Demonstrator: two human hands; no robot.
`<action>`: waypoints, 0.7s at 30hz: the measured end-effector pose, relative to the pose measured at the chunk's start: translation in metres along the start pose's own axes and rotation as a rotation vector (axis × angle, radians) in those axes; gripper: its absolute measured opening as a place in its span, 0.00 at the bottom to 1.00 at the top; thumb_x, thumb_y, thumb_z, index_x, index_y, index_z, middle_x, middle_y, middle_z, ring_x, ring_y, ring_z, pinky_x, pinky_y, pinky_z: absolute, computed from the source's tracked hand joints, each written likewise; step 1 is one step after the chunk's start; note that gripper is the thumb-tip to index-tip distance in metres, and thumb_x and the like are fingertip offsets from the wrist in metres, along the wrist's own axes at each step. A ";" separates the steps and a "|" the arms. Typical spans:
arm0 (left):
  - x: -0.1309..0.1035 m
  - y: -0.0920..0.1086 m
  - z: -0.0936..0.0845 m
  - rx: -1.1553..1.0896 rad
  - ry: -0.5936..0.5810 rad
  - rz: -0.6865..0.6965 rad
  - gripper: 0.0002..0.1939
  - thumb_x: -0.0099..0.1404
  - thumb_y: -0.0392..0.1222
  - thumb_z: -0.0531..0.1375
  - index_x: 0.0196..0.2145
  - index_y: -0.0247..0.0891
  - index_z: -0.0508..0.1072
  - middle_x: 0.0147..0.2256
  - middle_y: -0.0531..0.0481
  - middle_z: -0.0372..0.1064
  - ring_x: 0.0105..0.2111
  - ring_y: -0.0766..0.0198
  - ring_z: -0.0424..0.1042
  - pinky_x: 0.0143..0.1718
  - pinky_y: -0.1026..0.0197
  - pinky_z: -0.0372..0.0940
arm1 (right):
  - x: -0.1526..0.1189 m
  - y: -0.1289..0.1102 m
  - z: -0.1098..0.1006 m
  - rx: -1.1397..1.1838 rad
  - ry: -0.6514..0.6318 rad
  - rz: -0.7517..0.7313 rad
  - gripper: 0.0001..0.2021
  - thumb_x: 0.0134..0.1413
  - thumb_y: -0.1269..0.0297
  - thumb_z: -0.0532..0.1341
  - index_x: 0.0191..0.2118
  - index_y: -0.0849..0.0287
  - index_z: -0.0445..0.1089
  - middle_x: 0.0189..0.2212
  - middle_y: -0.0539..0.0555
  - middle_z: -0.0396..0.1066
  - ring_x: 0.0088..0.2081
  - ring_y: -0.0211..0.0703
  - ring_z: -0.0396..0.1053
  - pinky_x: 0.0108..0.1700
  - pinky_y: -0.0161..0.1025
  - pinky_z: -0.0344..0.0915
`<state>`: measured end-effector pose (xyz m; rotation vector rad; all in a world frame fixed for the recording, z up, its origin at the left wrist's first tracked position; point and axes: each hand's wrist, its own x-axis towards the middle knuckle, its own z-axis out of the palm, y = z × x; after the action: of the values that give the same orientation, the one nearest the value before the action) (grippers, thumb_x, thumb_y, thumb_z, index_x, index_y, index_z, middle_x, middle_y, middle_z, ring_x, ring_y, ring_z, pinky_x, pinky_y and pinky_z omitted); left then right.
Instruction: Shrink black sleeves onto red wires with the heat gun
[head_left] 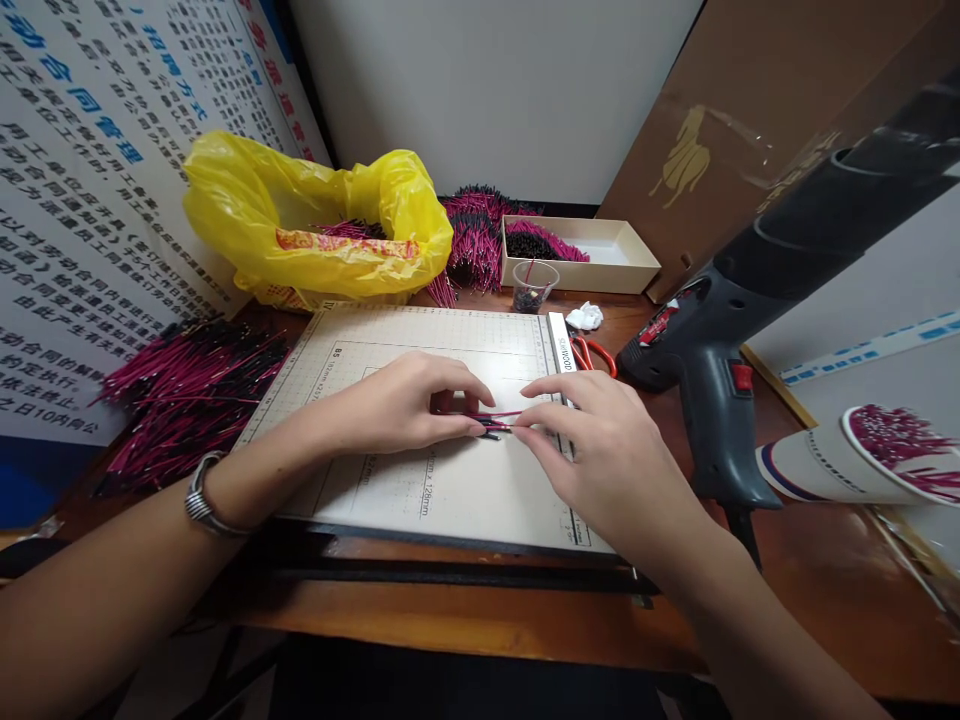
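Over the middle of a white paper cutter board (405, 335) printed with size lines, both of my hands meet at a few thin red and black wires (495, 424). My left hand (420, 400), with a metal bracelet at the wrist, curls its fingers around one end of the wires; part of them is hidden under its fingers. From the other side, my right hand (592, 430) pinches the wires' right end between thumb and fingertip. Short black ends of the wires show just below the left fingertips.
A heat gun (712, 370) stands at right beside a paper cup (810, 462) of wires. Behind the board are a yellow bag (315, 260), a shallow box (622, 255), a plastic cup (535, 288) and red-handled scissors (596, 355). A wire pile (195, 400) lies at left.
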<state>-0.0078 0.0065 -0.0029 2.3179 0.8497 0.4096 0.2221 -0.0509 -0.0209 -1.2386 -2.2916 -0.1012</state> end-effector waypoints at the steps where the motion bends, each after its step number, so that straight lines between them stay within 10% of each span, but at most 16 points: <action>1: 0.000 0.000 0.000 0.013 0.001 0.015 0.11 0.68 0.42 0.64 0.46 0.36 0.79 0.38 0.48 0.79 0.34 0.64 0.74 0.37 0.64 0.65 | 0.001 0.000 -0.001 0.011 -0.004 -0.007 0.08 0.63 0.69 0.61 0.34 0.56 0.77 0.43 0.54 0.78 0.45 0.47 0.73 0.49 0.48 0.68; 11: -0.011 0.017 -0.022 0.257 0.317 0.180 0.12 0.72 0.42 0.60 0.36 0.39 0.83 0.30 0.48 0.79 0.31 0.62 0.70 0.35 0.59 0.64 | 0.010 -0.008 -0.022 0.132 0.127 0.095 0.11 0.67 0.58 0.58 0.47 0.57 0.73 0.49 0.57 0.77 0.53 0.47 0.74 0.55 0.46 0.71; 21: -0.122 -0.022 -0.103 0.713 0.494 -0.881 0.16 0.62 0.58 0.61 0.30 0.45 0.81 0.25 0.53 0.75 0.30 0.56 0.68 0.32 0.59 0.55 | -0.048 -0.018 0.004 0.010 0.055 0.215 0.25 0.68 0.45 0.53 0.60 0.57 0.66 0.63 0.64 0.67 0.62 0.57 0.69 0.56 0.55 0.74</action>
<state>-0.1581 -0.0147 0.0522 2.1162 2.4333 0.3012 0.2270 -0.0965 -0.0443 -1.4496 -2.0956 -0.0458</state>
